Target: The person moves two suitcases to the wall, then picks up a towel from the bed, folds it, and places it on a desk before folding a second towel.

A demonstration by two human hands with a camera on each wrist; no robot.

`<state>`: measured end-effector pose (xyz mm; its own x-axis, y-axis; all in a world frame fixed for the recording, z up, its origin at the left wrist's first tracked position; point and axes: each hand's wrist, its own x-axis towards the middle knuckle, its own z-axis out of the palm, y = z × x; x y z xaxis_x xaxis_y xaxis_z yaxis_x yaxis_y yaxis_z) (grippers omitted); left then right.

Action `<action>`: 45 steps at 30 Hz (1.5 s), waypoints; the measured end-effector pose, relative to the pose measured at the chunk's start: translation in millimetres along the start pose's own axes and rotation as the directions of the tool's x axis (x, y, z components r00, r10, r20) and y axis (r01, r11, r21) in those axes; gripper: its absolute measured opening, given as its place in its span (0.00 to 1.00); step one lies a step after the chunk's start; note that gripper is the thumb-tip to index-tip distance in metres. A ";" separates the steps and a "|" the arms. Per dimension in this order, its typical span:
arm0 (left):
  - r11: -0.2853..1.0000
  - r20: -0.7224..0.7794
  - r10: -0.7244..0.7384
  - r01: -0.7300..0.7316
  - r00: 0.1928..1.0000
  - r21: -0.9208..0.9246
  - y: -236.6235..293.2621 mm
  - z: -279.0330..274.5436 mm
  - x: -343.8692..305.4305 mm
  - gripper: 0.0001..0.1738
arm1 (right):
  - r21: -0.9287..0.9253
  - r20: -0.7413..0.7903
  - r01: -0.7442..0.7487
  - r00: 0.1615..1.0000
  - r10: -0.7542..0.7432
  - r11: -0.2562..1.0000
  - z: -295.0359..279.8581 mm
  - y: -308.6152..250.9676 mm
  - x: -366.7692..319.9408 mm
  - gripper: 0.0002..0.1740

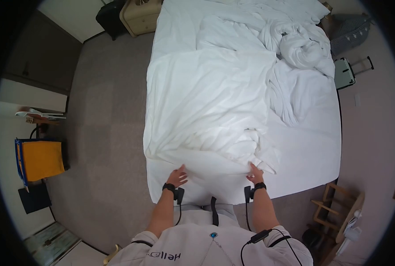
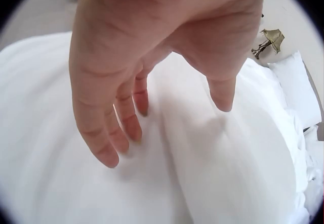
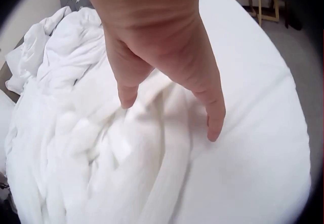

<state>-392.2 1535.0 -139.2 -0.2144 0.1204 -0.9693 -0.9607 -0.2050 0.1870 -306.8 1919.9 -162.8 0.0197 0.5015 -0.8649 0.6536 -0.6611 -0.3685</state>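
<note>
A white duvet cover [image 1: 215, 88] lies spread and creased over the bed, its near edge bunched toward the bed's foot. Over that edge on the left hovers my left hand [image 1: 178, 177], thumb and fingers spread wide. In the left wrist view, the fingers [image 2: 132, 128] point down on one side of a fold [image 2: 202, 148], the thumb on the other, with nothing gripped. My right hand [image 1: 255, 174] is at the bunched corner on the right. The right wrist view shows its thumb and fingers [image 3: 215, 125] apart, straddling a ridge of the cloth [image 3: 172, 143].
A white sheet [image 1: 310, 146] covers the mattress at the right. Crumpled bedding [image 1: 302, 51] lies at the far right. A nightstand [image 1: 140, 20] stands beyond the bed, a yellow bag [image 1: 42, 158] on the left, and a wooden chair [image 1: 339, 213] near the bed's right corner.
</note>
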 end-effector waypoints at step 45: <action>0.589 0.852 0.331 -0.795 0.404 0.148 -9.3 0.5 -276.9 0.27 | -0.137 0.574 0.671 0.653 -0.494 0.729 -29.7 127.3 -92.1 0.24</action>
<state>-324.0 1504.0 127.5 -0.5553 0.8088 -0.1937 -0.4213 -0.0727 0.9040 -202.9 1806.1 -119.9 -0.7441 0.3336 -0.5788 0.5931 -0.0689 -0.8022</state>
